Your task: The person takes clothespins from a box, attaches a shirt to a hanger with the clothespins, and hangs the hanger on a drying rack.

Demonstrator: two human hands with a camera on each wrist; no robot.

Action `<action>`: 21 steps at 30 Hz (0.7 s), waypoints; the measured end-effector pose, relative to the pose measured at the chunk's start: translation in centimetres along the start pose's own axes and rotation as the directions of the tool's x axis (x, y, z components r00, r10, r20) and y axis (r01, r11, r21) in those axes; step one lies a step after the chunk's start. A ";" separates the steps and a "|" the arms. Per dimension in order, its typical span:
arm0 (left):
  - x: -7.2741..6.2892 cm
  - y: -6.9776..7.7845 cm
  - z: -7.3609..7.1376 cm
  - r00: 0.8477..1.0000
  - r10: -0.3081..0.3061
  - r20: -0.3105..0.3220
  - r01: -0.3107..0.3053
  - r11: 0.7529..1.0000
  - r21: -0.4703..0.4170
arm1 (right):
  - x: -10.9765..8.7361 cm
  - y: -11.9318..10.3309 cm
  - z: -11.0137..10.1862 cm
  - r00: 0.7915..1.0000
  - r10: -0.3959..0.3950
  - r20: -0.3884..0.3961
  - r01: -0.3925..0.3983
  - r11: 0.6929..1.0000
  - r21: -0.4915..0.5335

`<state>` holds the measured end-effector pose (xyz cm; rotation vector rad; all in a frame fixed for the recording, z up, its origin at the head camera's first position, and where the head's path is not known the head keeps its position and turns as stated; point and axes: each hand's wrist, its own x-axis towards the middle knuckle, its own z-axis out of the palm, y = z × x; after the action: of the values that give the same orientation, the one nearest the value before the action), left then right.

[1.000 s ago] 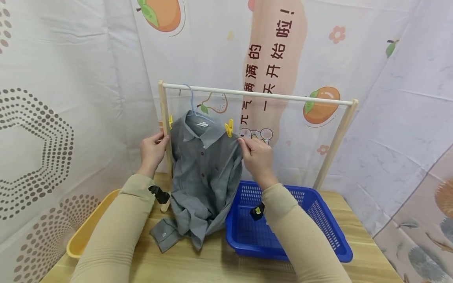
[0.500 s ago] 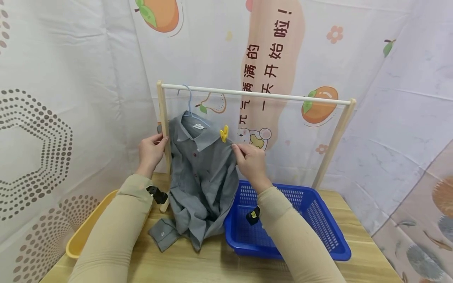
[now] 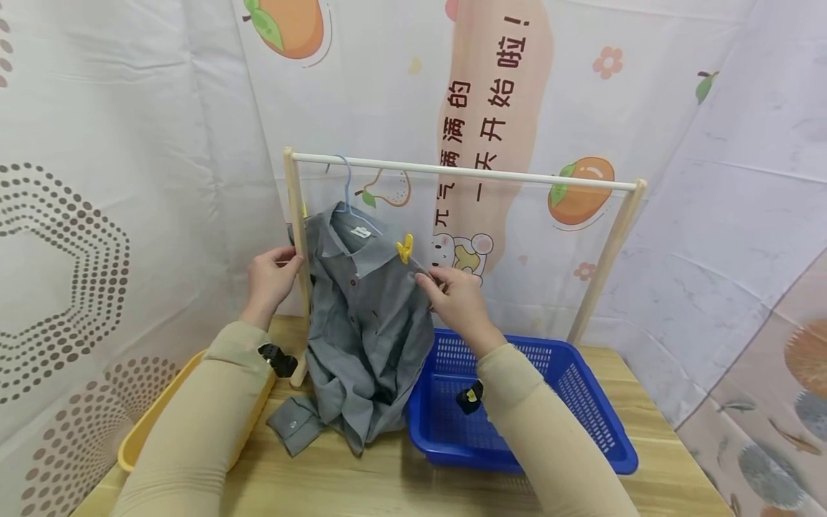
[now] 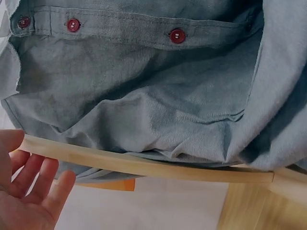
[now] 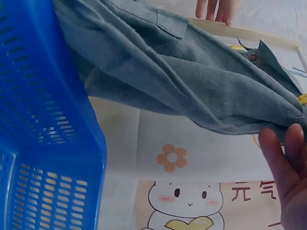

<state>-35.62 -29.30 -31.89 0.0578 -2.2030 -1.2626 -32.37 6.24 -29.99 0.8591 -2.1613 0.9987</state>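
A grey button-up shirt (image 3: 362, 301) hangs on a light blue hanger (image 3: 349, 179) near the left end of the rack. My right hand (image 3: 457, 301) pinches its shoulder at the right; in the right wrist view two fingertips meet the cloth. My left hand (image 3: 270, 280) holds the wooden left post (image 3: 296, 215), thumb on one side and fingers partly hidden behind it. A yellow clothespin (image 3: 405, 248) grips the shirt's right shoulder. Another clothespin (image 3: 304, 210) shows only as a sliver behind the post. The lower shirt is bunched, one cuff (image 3: 295, 425) on the table.
The white rack bar (image 3: 465, 171) runs to a right wooden post (image 3: 607, 262). A blue mesh basket (image 3: 620, 431) stands right of the shirt on the wooden table (image 3: 362, 488). My left sleeve partly covers a yellow basket (image 3: 138, 438). Printed curtains (image 3: 388, 86) surround the table.
My right hand has moved left and down, drawing the shirt's shoulder and its clothespin along. My left hand stays at the post. The shirt's left shoulder now shows past the post.
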 end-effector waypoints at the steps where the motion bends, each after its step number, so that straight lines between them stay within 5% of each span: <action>1: -0.1 0.0 -0.1 1.000 0.005 0.003 -0.005 1.000 0.009 | -0.1 0.0 -0.2 1.000 -0.005 0.009 0.005 1.000 0.001; 21: -1.2 1.7 -2.3 0.991 0.134 -0.008 -0.134 0.991 0.021 | -1.3 0.6 -5.6 0.993 -0.013 0.114 0.021 0.998 -0.064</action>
<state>-33.04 -29.81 -30.24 -0.0752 -2.1735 -1.1634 -30.64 11.40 -28.19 0.9215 -2.2648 0.8847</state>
